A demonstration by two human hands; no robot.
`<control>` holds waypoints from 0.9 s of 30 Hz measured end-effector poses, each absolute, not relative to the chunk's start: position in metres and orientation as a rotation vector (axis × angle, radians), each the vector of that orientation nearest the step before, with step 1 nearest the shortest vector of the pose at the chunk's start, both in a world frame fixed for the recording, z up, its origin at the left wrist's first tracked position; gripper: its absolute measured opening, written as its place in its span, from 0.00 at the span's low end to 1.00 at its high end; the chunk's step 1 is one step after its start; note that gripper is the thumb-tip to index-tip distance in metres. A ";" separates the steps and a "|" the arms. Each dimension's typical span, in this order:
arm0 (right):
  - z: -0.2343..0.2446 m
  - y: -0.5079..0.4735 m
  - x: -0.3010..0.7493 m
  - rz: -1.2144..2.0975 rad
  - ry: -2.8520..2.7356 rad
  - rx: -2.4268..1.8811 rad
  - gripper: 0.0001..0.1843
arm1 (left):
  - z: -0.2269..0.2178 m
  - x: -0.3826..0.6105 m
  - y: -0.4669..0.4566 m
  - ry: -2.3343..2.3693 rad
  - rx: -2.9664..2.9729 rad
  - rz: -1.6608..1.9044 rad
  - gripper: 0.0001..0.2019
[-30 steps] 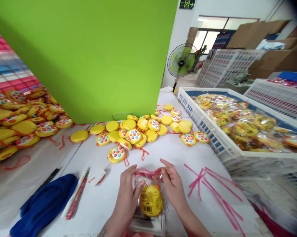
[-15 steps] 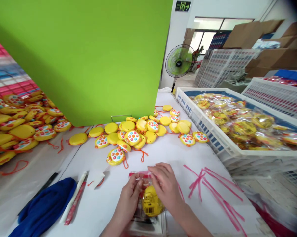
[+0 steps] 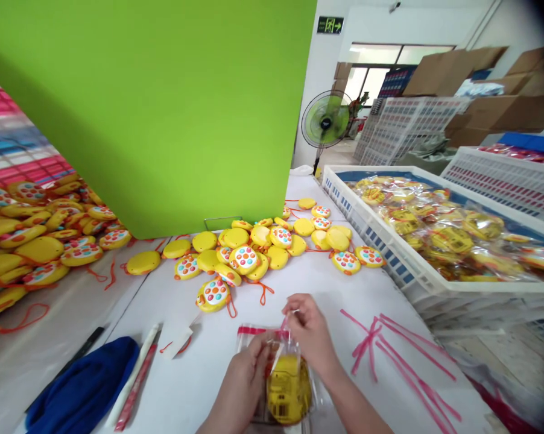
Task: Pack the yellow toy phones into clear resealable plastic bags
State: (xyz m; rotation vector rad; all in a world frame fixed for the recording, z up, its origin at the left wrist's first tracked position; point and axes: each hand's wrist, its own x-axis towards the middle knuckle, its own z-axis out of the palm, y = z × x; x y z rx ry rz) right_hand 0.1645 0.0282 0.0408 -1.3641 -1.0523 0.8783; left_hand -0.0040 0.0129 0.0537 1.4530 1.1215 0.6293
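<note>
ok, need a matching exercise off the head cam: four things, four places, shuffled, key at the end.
Things
1. Blue cloth
2. Fan
3. Loose pink strips
4. Left hand

Places
A. On the tabletop, right of the right hand
B. At a bagged yellow toy
C. Beyond the tabletop, right of the green board
D. On the tabletop, left of the left hand

Pairs: 1-D, 2-C, 3-A, 4-B
</note>
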 end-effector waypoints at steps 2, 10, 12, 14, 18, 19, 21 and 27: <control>0.034 0.031 0.197 0.904 -0.704 -1.330 0.13 | 0.046 -0.008 0.014 1.120 1.377 0.646 0.17; 0.011 -0.004 0.307 0.691 -0.288 -1.355 0.22 | 0.015 -0.019 0.017 1.071 1.144 0.689 0.20; 0.009 -0.014 0.311 0.756 -0.511 -1.541 0.23 | 0.016 -0.019 0.019 1.050 1.120 0.684 0.20; 0.014 -0.018 0.313 0.794 -0.798 -1.756 0.25 | 0.018 -0.020 0.020 1.027 1.081 0.671 0.21; 0.042 -0.015 0.316 0.798 -0.811 -1.761 0.30 | 0.015 -0.020 0.022 1.036 1.021 0.652 0.23; 0.049 -0.012 0.316 0.850 -0.739 -1.657 0.29 | 0.014 -0.021 0.022 1.047 1.008 0.660 0.22; 0.056 -0.006 0.311 0.970 -0.671 -1.467 0.26 | 0.011 -0.022 0.022 1.059 0.992 0.678 0.20; 0.036 0.009 0.270 0.830 -1.405 -1.896 0.14 | 0.013 -0.022 0.025 1.032 1.010 0.670 0.19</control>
